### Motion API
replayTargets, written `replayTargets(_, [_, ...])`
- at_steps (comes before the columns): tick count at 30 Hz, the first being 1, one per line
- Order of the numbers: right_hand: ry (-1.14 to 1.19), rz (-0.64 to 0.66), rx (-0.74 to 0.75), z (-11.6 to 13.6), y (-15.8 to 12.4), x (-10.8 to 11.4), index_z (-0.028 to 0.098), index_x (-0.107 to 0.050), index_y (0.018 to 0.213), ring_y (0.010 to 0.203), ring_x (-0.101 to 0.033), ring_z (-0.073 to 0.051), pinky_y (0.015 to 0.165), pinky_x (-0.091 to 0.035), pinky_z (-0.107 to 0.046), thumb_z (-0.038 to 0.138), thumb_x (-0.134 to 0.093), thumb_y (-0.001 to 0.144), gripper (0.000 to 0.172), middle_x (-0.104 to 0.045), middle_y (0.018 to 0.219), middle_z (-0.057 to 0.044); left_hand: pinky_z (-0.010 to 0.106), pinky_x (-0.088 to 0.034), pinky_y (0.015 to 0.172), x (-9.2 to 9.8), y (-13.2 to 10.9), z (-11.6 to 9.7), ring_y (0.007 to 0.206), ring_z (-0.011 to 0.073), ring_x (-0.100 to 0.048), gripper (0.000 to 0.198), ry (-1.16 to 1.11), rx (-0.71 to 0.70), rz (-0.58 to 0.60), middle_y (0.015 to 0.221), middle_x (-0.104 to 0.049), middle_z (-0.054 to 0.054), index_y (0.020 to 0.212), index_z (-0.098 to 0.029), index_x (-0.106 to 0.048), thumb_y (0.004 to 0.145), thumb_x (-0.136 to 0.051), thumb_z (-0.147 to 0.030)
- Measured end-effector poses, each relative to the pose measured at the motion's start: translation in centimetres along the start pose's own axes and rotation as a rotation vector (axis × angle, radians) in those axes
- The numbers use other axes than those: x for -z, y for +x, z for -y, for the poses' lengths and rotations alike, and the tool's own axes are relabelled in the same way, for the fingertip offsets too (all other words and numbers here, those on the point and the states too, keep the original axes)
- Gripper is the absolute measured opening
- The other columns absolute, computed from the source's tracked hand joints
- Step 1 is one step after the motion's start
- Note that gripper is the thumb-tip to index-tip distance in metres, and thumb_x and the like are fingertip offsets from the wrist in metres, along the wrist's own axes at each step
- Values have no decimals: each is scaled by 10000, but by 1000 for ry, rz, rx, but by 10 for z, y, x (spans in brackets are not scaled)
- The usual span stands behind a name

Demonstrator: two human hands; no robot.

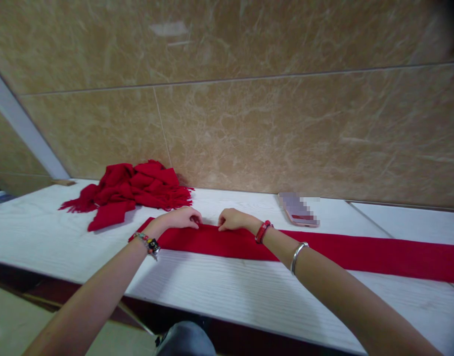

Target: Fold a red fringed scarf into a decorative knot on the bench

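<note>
A long red scarf [360,252] lies flat across the white table [230,291], stretching from the middle out past the right edge of view. My left hand [182,218] and my right hand [232,219] rest side by side on the scarf's far edge near its left end. Both have their fingers curled down, pinching the cloth. My left wrist carries a beaded bracelet. On my right arm are a red band and a silver bangle.
A heap of crumpled red scarves [132,190] with fringes lies at the back left of the table. A pink phone [297,209] lies near the marble wall [249,99] behind my right hand. The table's front edge runs close to my body.
</note>
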State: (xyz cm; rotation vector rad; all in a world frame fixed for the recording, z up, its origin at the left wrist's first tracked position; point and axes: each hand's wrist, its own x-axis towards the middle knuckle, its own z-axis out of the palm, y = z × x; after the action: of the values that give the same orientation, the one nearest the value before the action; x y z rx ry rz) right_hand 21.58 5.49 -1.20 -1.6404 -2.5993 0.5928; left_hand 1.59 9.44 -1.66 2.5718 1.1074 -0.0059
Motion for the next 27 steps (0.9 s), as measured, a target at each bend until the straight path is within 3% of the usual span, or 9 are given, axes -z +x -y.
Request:
replayTargets(5, [-18,5,2,1,1,-1,128,-665,934,802,-603,-145,591,-400,-166,184,-613,693,253,-676,930,-66,192,-394,681,-2,-6,3,753,141,-557,163,-18,-1,-23,817,-651,33,844,-142,-638,706,-585,-210])
replayTargets(9, [-3,23,42,5,4,-2,138,-647,980,820,-596,-128,619,-404,-163,249,-533,779,256,-665,970,-54,203,-386,722,9,-23,22,793,147,-560,209,41,25,40,877,-649,42,876,-157,-638,798,-480,-268])
replayTargets(14, [-15,14,46,17,17,-6,146,-649,981,857,-591,-149,647,-412,-173,205,-609,708,282,-656,997,-63,192,-394,686,23,-45,46,777,148,-554,172,76,115,86,857,-634,29,847,-158,-627,697,-572,-223])
replayTargets(20, [-43,56,33,24,23,-3,123,-675,906,774,-608,-167,570,-413,-185,168,-673,626,283,-682,890,-81,185,-385,615,20,-48,41,673,127,-518,128,51,116,37,706,-580,-9,736,-150,-580,618,-614,-187])
replayTargets(27, [-14,51,110,44,36,-1,163,-665,974,781,-601,-126,594,-404,-162,267,-541,768,261,-681,916,-25,186,-381,624,21,-52,42,687,125,-517,140,74,109,6,735,-589,-7,761,-157,-594,626,-616,-184])
